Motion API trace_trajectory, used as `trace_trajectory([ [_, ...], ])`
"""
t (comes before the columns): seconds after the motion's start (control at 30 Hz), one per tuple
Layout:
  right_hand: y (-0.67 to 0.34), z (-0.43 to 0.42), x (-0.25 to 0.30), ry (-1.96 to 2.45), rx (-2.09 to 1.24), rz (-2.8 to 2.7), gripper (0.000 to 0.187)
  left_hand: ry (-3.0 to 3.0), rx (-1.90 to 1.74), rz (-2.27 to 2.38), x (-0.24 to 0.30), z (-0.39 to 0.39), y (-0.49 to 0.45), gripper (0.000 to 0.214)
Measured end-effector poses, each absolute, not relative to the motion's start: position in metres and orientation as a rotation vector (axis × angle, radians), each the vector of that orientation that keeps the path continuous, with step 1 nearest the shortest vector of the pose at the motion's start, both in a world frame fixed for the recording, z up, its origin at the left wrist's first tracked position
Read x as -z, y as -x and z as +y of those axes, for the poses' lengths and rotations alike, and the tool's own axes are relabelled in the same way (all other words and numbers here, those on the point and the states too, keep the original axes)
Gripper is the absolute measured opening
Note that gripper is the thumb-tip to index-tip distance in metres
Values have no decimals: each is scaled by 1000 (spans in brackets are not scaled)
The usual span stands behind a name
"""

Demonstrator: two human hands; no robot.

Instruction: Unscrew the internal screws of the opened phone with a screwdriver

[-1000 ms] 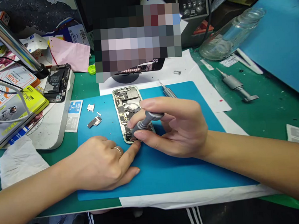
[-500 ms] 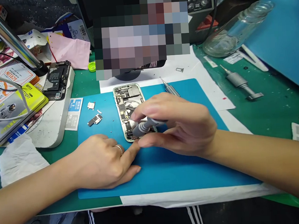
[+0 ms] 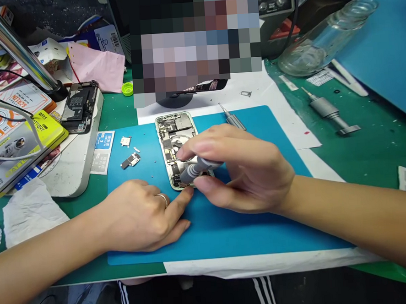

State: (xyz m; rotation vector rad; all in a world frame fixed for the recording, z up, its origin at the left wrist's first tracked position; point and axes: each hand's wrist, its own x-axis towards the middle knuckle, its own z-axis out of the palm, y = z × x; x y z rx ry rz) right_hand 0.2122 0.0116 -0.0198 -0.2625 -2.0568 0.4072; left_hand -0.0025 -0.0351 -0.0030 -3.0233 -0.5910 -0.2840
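1. Two bare hands, seen from the head camera, meet over an opened smartphone (image 3: 174,140). It lies lengthwise near the middle of the blue mat (image 3: 228,228), circuitry facing up.
2. Right hand (image 3: 248,167): thumb and fingers are pinched around a gray screwdriver (image 3: 196,167). Its tip is set down on the smartphone's near end, above the mat.
3. Left hand (image 3: 141,215): it lies palm down on the mat's near left part and grasps nothing. The index finger stretches out to touch the smartphone's near corner, and a ring shows on one finger.
4. On the mat's left part: small removed parts (image 3: 129,161) lie apart from one another.
5. At the mat's far edge: a slim second screwdriver (image 3: 233,119) lies loose.
6. Right of the mat: a thicker driver handle (image 3: 329,112), and beyond it a clear glass bottle (image 3: 323,39) lying on its side.
7. Left of the mat: another opened phone (image 3: 79,107) rests on a white pad (image 3: 76,164). A yellow battery box (image 3: 40,134) and a crumpled tissue (image 3: 29,210) lie near it.
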Motion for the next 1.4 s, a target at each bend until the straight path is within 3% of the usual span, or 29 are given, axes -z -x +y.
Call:
trace_trajectory([
  [0.5, -209, 11, 23, 332, -359, -1989, 56, 2997, 257, -582, 1, -35, 2, 34],
  [1.07, -208, 10, 23, 265, -390, -1997, 42, 3029, 216, -616, 0, -36, 3, 31],
  [1.3, -208, 10, 22, 306, -365, -2003, 50, 3050, 228, -605, -1, -36, 3, 30],
  [1.4, -208, 11, 21, 234, -360, -2014, 45, 3049, 204, -633, -2, -36, 2, 29],
])
